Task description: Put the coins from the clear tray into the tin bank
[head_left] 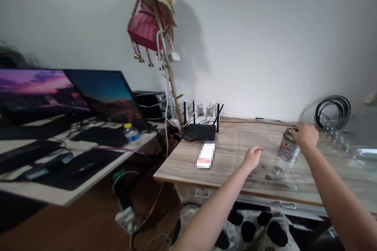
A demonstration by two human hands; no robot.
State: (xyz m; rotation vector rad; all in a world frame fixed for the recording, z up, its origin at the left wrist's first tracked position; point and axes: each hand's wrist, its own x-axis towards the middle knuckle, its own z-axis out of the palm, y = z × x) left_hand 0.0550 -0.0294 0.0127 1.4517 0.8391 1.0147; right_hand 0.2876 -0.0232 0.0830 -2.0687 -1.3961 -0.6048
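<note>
My right hand [306, 135] is closed on the top of a printed metal tin [288, 147], which stands upright on the wooden desk. Over a clear plastic tray [241, 145], my left hand [252, 158] has its fingers drawn together and pointing right towards the tin. Whatever is between those fingers, if anything, is too small to make out. Several coins [267, 177] lie in the tray in front of the left hand. A small shiny heap [277, 170], perhaps more coins, sits near the tin's base.
A phone-like blurred rectangle [206, 155] lies left of the tray, with a black router [200, 131] behind it. Coiled black cable [332, 111] leans on the wall at right. To the left, another desk bears monitors [103, 94] and a bottle [131, 133].
</note>
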